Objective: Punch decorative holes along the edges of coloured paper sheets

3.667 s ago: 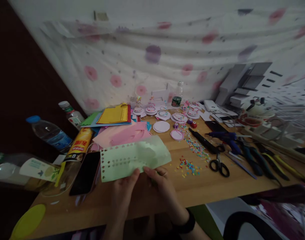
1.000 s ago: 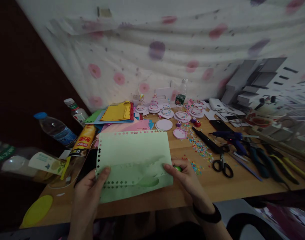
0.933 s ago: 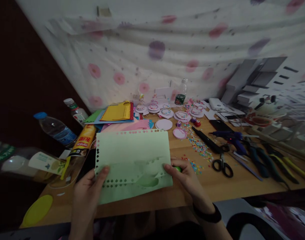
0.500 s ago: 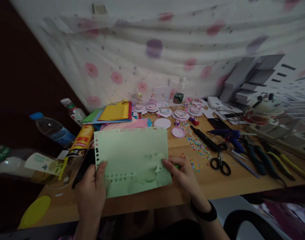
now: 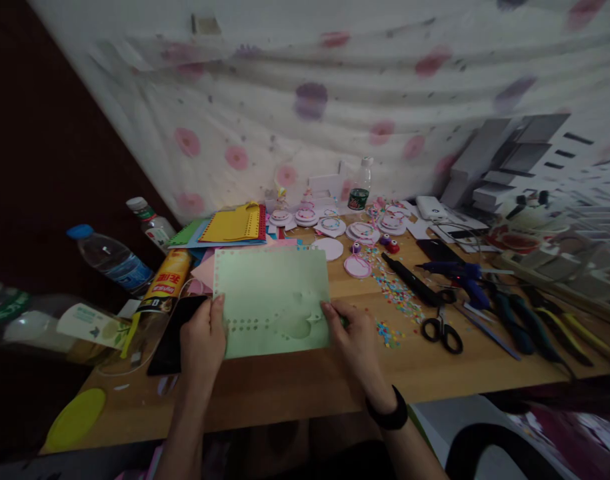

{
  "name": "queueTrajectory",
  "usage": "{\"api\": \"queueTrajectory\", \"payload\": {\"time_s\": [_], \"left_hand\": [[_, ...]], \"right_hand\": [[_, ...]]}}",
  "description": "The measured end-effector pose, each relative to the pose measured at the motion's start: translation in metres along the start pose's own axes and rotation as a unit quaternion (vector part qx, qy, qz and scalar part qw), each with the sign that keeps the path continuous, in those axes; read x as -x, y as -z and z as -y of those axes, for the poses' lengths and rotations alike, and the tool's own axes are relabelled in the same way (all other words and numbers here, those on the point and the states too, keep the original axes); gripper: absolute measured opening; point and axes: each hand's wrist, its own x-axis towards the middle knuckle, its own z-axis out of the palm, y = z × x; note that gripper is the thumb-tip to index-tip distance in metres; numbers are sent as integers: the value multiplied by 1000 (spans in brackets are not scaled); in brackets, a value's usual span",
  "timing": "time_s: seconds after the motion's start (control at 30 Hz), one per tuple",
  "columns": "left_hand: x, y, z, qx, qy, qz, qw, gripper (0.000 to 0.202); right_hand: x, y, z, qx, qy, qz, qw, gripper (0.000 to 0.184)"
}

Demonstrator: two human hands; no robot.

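A pale green sheet of paper point(image 5: 269, 287) is held up over the near part of the table, between both hands. Holes run along its left side, with another dotted row lower down and a curved cut shape at lower right. My left hand point(image 5: 203, 337) pinches its left edge, thumb on the face toward me. At the opposite edge, my right hand point(image 5: 353, 340) grips the sheet the same way; a bit of green shows by its fingers, too small to name. Behind the sheet lies pink paper point(image 5: 203, 272), partly covered.
Left stand bottles point(image 5: 112, 260), an orange-yellow packet point(image 5: 165, 283) and a black phone point(image 5: 172, 343). Coloured sheets point(image 5: 232, 223) are stacked behind. To the right lie scissors point(image 5: 442, 330), a blue glue gun point(image 5: 459, 273), pliers point(image 5: 515, 313) and scattered confetti point(image 5: 397, 293). Beaded bracelets on white discs point(image 5: 362, 231) line the back.
The green sheet has moved farther from me and sits straighter. My left hand has shifted right and up, my right hand slightly left, both still on the paper.
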Motion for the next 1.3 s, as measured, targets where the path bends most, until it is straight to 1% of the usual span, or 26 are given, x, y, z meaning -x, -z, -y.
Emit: {"api": "queueTrajectory", "payload": {"time_s": [0.07,0.13,0.23,0.3,0.37,0.4,0.47,0.53,0.6,0.63,0.73,0.8,0.83,0.9,0.97,1.0,1.07,1.17,1.2,1.23,1.3], "left_hand": [[1,6,-3,13,-2,-10,1000,35],[2,10,-7,35,2,-31,999,36],[3,12,-15,73,18,-96,993,38],[5,12,-25,95,27,-140,985,38],[9,9,-37,114,31,-160,980,38],[12,7,-43,122,30,-159,979,38],[21,4,-52,134,18,-151,979,38],[31,2,-58,135,-2,-150,979,36],[40,2,-61,136,-14,-150,979,35],[44,3,-61,139,-15,-146,979,35],[50,6,-61,148,-9,-125,981,36],[51,8,-62,141,-6,-117,983,33],[52,9,-62,134,-4,-117,984,32],[51,11,-63,123,4,-121,985,30],[51,13,-63,128,10,-125,984,31],[52,13,-62,148,17,-122,981,32],[55,12,-57,234,40,-96,967,40],[67,3,-47,377,93,5,922,58],[73,-1,-43,399,116,45,909,59],[80,-5,-40,406,145,67,900,56],[92,-12,-38,428,194,91,878,53]], "right_hand": [[-3,7,2,-42,-3,6,999,39],[-5,15,2,-101,-18,9,995,42],[-1,18,0,-204,-46,1,978,47],[8,10,3,-251,-52,41,966,50],[20,-6,12,-267,-52,129,954,54],[26,-15,19,-271,-50,172,946,54],[34,-32,34,-287,-46,218,932,50],[38,-44,49,-327,-32,240,913,56],[38,-48,59,-360,-16,250,899,63],[38,-48,61,-368,-7,252,895,62],[41,-47,58,-366,7,263,893,49],[46,-49,53,-356,-12,259,897,42],[48,-51,51,-351,-28,255,901,42],[53,-55,47,-345,-59,247,904,47],[56,-59,45,-349,-84,248,900,55],[56,-60,45,-353,-94,242,899,57],[55,-60,45,-358,-101,212,904,56],[54,-60,44,-364,-103,172,910,52],[54,-60,43,-368,-103,162,910,51],[54,-62,42,-373,-103,153,909,50],[57,-66,38,-382,-102,128,910,47]]}}
